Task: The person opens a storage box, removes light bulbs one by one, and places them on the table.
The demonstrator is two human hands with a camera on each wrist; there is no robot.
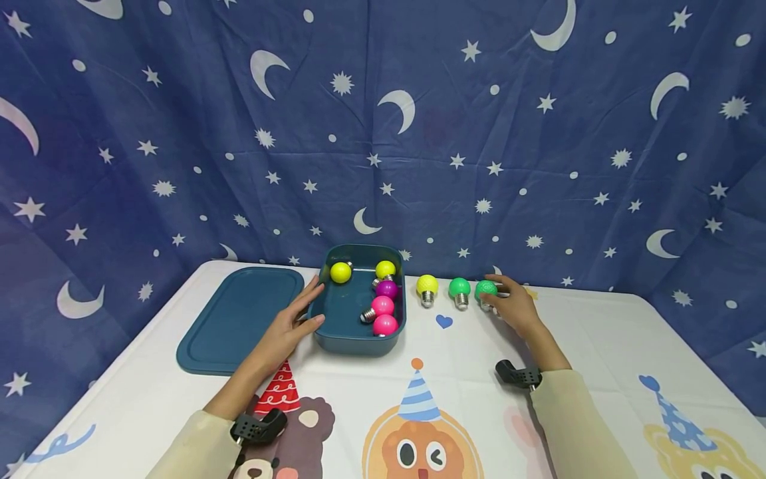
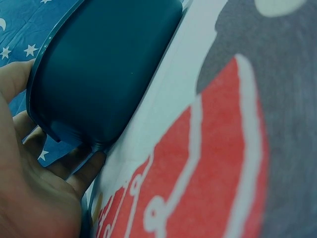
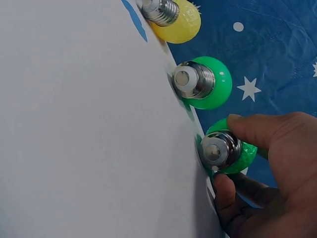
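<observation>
My right hand point(image 1: 513, 307) pinches the rightmost green light bulb point(image 1: 485, 287) between thumb and fingers. In the right wrist view its silver screw base point(image 3: 220, 150) faces the camera, close to the tablecloth. Beside it lie another green bulb point(image 1: 459, 287) and a yellow bulb point(image 1: 427, 285), bases toward me. My left hand point(image 1: 292, 324), fingers spread, rests against the left side of a dark teal box point(image 1: 359, 346). Inside the box, a yellow bulb point(image 1: 340, 273) lies at the left; another yellow point(image 1: 385, 269), a purple point(image 1: 386, 289) and two pink bulbs point(image 1: 385, 325) line the right wall.
A flat teal lid point(image 1: 239, 319) lies left of the box, partly behind the left forearm. The white tablecloth point(image 1: 455, 372) carries printed cartoon animals. A blue curtain point(image 1: 371, 166) with moons and stars hangs right behind the table's back edge.
</observation>
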